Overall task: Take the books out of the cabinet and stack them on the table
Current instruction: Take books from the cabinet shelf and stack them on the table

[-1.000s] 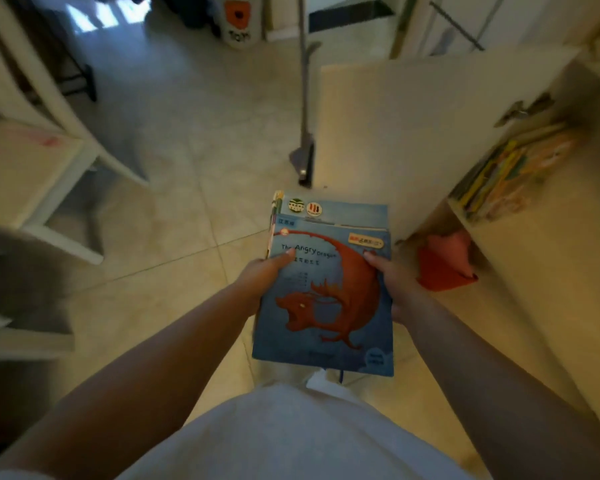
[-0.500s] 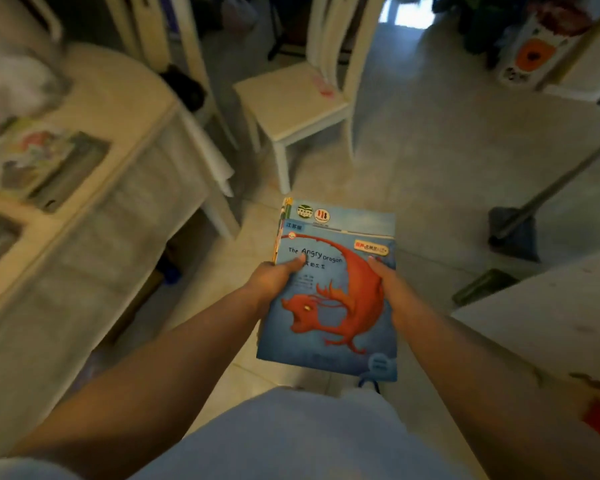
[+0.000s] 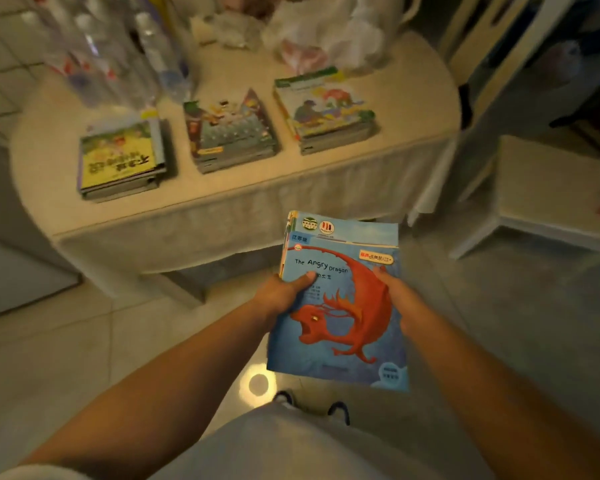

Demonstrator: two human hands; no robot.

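Observation:
Both hands hold a small pile of thin books (image 3: 340, 306); the top one is blue with a red dragon. My left hand (image 3: 281, 294) grips the pile's left edge, thumb on the cover. On the right edge is my right hand (image 3: 400, 303). The pile hangs over the floor, just in front of the cloth-covered table (image 3: 222, 199). Three book stacks lie on the table: a yellow-green one (image 3: 120, 161) at left, a middle stack (image 3: 227, 131), and a right stack (image 3: 324, 110). The cabinet is out of view.
Clear plastic bottles (image 3: 118, 53) and white plastic bags (image 3: 326, 32) crowd the table's back. A pale chair (image 3: 548, 188) stands to the right of the table. Tiled floor lies under my feet (image 3: 312, 403).
My view has swung left from the cabinet, past the chair, to face the table. The book pile stays held in both hands the same way.

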